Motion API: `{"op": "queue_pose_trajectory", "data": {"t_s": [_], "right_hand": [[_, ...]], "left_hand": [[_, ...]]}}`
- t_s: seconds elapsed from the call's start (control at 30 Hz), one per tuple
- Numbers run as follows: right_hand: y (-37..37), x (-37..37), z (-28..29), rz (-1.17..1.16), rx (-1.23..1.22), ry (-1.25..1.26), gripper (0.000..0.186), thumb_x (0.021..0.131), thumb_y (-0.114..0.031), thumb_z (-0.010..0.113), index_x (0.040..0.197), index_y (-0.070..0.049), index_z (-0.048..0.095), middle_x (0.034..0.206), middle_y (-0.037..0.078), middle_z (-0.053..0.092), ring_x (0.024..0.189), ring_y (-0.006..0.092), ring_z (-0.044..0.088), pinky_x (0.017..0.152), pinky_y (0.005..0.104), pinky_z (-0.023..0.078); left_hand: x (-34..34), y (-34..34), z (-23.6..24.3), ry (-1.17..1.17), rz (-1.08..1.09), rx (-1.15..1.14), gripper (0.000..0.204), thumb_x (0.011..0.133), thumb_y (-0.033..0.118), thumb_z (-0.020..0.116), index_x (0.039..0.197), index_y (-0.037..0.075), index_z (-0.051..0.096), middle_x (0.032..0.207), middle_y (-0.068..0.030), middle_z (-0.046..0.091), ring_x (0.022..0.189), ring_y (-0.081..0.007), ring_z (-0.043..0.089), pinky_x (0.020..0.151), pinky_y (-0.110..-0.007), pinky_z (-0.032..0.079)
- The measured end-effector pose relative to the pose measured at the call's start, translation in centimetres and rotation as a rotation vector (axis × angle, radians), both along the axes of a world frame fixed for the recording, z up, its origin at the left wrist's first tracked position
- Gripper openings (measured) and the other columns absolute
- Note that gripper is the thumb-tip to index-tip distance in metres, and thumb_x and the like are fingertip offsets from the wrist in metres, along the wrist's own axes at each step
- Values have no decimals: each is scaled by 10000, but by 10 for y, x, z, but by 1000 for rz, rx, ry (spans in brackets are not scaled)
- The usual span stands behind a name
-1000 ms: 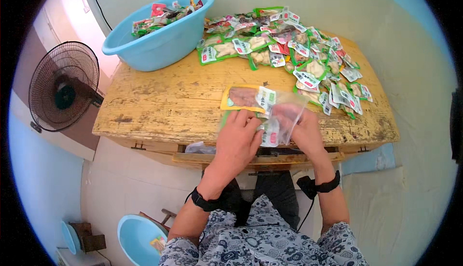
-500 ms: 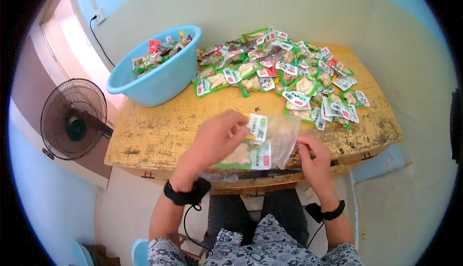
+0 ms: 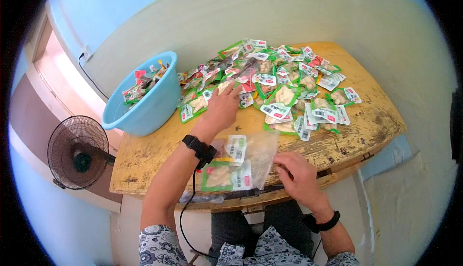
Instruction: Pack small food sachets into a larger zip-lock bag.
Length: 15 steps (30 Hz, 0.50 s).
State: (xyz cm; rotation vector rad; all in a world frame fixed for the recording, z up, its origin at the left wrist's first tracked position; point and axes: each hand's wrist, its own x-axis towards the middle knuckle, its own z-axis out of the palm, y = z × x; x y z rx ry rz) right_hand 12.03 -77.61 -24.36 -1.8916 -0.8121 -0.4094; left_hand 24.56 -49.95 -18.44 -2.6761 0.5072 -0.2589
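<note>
The left hand (image 3: 223,109), fingers loosely spread, is over the near left part of a heap of green-edged, clear plastic packets of pale food (image 3: 283,95), contact being hard to tell; the right hand (image 3: 295,173) seems to pinch the rim of a limp, clear plastic bag (image 3: 261,156) just left of it on the worn yellow wooden bench (image 3: 378,119). The packets should be light, soft and slick, best gripped by their flat edges, the floppy bag by its mouth.
</note>
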Motion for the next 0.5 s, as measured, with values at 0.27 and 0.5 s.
{"op": "queue_pose_trajectory", "data": {"t_s": [0.27,0.5], "right_hand": [[-1,2,-1,-23,-36,22,233,857,-48,654,1090,-62,659,1072,111,685,985,323,659,819,406,544],[3,-1,-6,-49,17,-6,227,836,-44,664,1062,-64,670,1010,102,697,937,323,670,789,400,553]], "left_hand": [[11,-5,9,-321,-25,-305,294,858,109,633,1128,-1,677,1314,-91,618,1305,-291,520,1060,-502,433],[-40,8,62,-357,-135,-1369,257,938,131,704,1142,-24,685,1132,-67,671,1009,-131,652,843,-269,539]]}}
